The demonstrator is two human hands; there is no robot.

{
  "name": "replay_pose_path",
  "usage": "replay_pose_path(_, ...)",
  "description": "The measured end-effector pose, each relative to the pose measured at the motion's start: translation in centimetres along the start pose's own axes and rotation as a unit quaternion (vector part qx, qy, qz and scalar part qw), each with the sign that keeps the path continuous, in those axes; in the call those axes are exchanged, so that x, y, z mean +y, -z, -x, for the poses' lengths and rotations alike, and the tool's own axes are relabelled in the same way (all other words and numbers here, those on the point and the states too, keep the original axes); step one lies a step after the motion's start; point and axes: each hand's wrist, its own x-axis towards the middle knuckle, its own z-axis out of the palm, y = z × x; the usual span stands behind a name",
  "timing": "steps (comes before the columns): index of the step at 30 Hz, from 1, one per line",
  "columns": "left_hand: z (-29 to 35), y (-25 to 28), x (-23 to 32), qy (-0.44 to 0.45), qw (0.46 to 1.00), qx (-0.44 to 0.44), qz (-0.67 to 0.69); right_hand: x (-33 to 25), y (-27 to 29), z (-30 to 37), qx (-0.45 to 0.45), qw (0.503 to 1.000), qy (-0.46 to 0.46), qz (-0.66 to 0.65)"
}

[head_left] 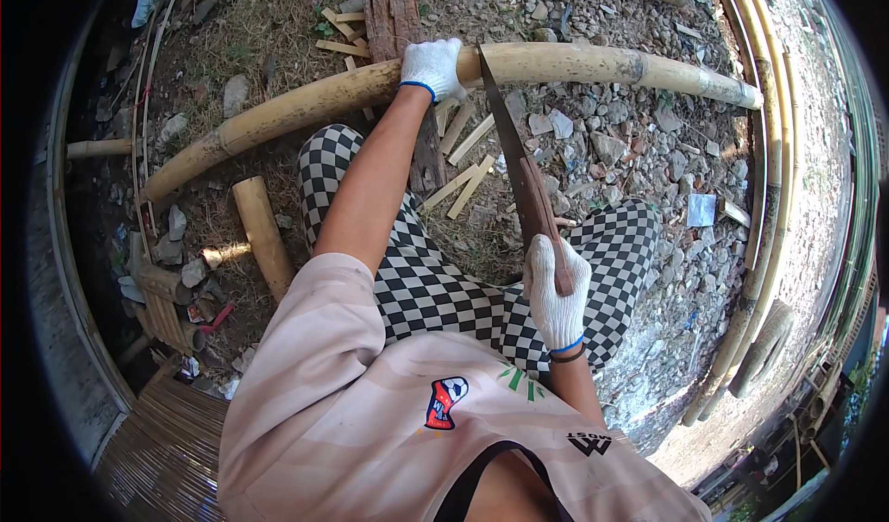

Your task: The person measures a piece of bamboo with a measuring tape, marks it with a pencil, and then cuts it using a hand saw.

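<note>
A long, thick bamboo pole (574,63) lies across in front of me. My left hand (433,68), in a white knit glove with a blue cuff, is closed over the top of the pole. My right hand (558,290), gloved the same way, grips the wooden handle of a hand saw (515,151). The saw's dark blade points away from me, and its narrow tip meets the pole just right of my left hand. Whether the teeth have cut into the bamboo, I cannot tell. Under the pole runs a weathered wooden board (393,22).
Stones and rubble (611,147) cover the ground, with thin bamboo offcuts (463,175) near the board. A short bamboo piece (262,235) lies left of my knee. Several long poles (773,151) run along the right side. Woven bamboo (167,448) is at lower left.
</note>
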Motion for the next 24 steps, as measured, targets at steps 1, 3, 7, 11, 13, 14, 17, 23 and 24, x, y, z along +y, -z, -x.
replay_pose_path(1, 0.1, -0.4, 0.1, 0.001, 1.0, -0.001, 0.001, -0.1, -0.4, -0.6, -0.001, 1.0, 0.0, 0.001)
replay_pose_path(3, -0.1, -1.2, -0.5, 0.005, 0.999, 0.028, -0.016, -0.7, -3.2, -4.6, 0.02, 0.995, 0.089, 0.052)
replay_pose_path(7, -1.4, -0.5, 1.6, -0.004, 0.999, 0.042, -0.027, 0.4, -8.3, -17.6, 0.058, 0.984, 0.149, 0.076)
replay_pose_path(11, -0.1, -1.5, -0.9, 0.009, 0.999, 0.046, -0.005, 0.4, -4.5, -7.6, -0.017, 0.997, 0.042, 0.065)
replay_pose_path(13, -0.2, -1.1, -0.4, 0.012, 0.999, 0.039, -0.014, 0.8, -1.3, -1.7, -0.006, 0.999, 0.032, 0.032)
replay_pose_path(14, 0.1, -1.4, -0.2, 0.008, 0.999, 0.05, -0.019, 0.8, -1.0, -1.1, 0.003, 0.999, 0.034, 0.028)
replay_pose_path(17, -0.3, -1.2, 0.0, 0.005, 0.997, 0.071, -0.027, -0.5, -2.8, -6.3, -0.016, 0.995, 0.062, 0.072)
replay_pose_path(23, -0.4, -2.5, 0.0, 0.007, 0.997, 0.063, -0.036, -0.7, -7.1, -12.8, 0.001, 0.994, 0.07, 0.079)
replay_pose_path(24, -0.7, -1.8, -0.6, 0.01, 0.998, 0.056, -0.027, 0.4, -5.5, -9.3, -0.005, 0.993, 0.06, 0.097)
